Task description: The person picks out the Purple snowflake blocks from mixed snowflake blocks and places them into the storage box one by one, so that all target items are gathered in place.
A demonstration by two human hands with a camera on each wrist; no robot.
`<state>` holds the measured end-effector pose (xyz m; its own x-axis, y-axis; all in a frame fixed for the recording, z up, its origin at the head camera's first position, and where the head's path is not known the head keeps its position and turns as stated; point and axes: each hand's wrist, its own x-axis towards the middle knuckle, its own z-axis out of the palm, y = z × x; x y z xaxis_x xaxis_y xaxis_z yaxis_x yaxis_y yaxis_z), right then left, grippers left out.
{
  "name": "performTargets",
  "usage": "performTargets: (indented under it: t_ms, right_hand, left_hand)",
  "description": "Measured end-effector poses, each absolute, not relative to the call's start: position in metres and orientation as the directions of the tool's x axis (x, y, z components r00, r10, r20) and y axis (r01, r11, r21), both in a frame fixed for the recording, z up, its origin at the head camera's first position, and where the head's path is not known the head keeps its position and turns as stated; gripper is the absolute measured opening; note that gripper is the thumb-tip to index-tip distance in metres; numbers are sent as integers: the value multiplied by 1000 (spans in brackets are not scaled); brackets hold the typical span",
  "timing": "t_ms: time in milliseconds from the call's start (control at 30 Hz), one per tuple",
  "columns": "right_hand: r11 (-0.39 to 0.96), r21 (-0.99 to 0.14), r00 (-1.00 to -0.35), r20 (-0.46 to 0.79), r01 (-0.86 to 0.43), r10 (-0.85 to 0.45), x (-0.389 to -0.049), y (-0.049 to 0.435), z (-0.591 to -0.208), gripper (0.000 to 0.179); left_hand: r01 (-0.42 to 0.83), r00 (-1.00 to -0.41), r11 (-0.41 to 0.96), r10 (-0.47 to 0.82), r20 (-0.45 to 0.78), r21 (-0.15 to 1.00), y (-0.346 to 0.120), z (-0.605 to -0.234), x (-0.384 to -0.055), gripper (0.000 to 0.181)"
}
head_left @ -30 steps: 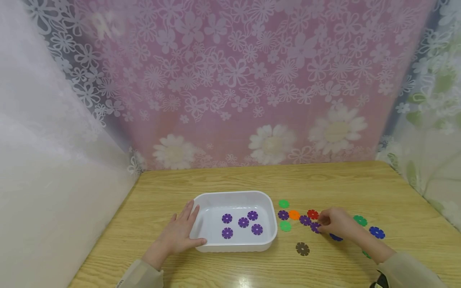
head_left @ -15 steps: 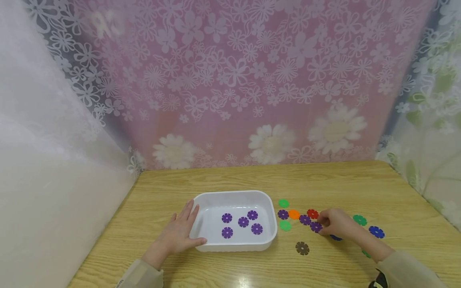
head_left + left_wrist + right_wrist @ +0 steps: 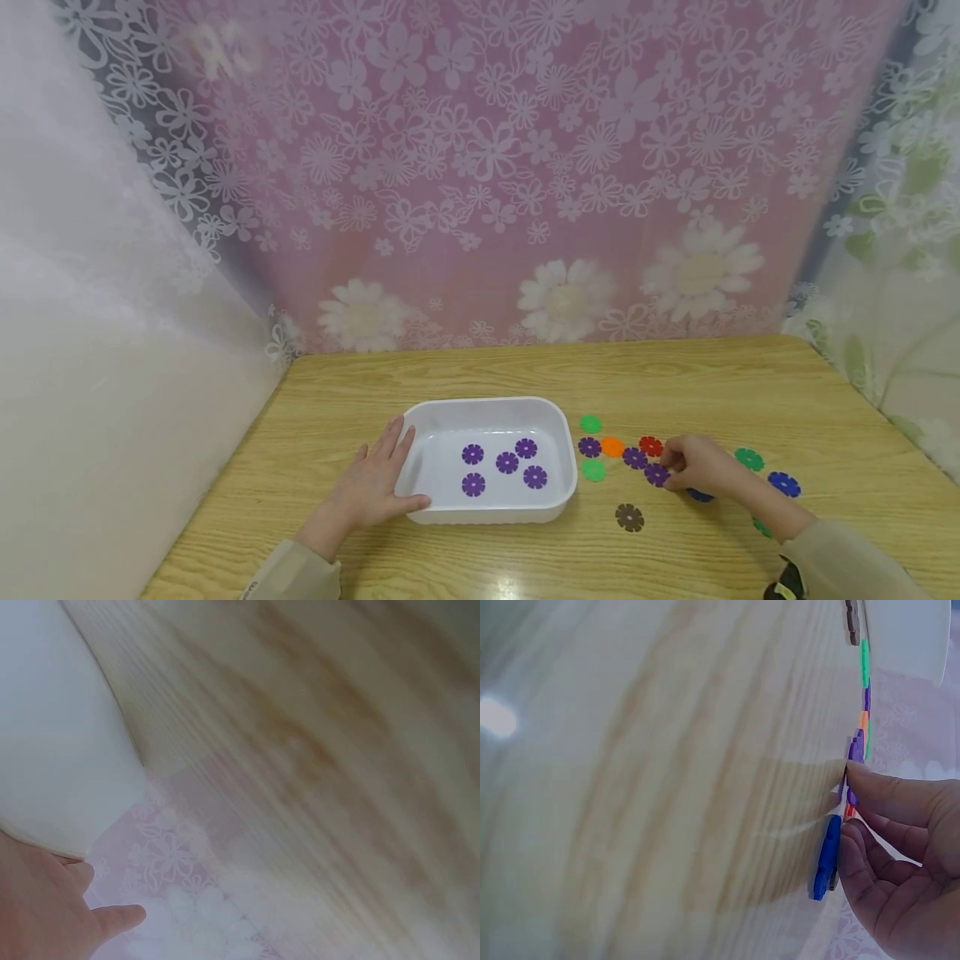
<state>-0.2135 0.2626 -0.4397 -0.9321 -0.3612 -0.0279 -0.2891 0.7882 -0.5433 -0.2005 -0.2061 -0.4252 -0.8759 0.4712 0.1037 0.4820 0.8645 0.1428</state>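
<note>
My right hand (image 3: 705, 467) pinches the edge of a purple snowflake disc (image 3: 657, 475) between thumb and fingers, low over the table. This disc overlaps another purple disc (image 3: 634, 457) in the head view, and a red disc (image 3: 651, 447) lies just behind. A blue disc (image 3: 826, 857) is close under the curled fingers in the right wrist view. On the other side, my left hand (image 3: 372, 487) rests spread on the left rim of a white plastic tray (image 3: 487, 517). Several purple discs (image 3: 507, 462) lie flat inside the tray.
Right of the tray, an orange disc (image 3: 612, 447) sits among a purple disc (image 3: 589, 447) and light green discs (image 3: 591, 424). A brown disc (image 3: 630, 517) lies nearer the front. Dark green (image 3: 749, 459) and blue (image 3: 784, 484) discs lie beyond my right hand. Floral curtains (image 3: 480, 167) surround the table.
The pinched purple disc and my right fingers shift very slightly, with a bit more of the disc showing than a second ago. My left hand and the tray stay in place.
</note>
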Motion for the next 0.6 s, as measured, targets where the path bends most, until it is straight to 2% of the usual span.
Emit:
performTargets:
  t_ms: [433,600]
  right_hand:
    - [761,-580,-937,10,-290,-350,-213,258,-441,24]
    - [735,-604,-928,20,-308,-372,-212,258,-439,18]
  left_hand:
    - [476,-879,868,467,95,139,-206,-425,-201,96]
    - [478,-878,867,468,98,141,-206,-426,-201,96]
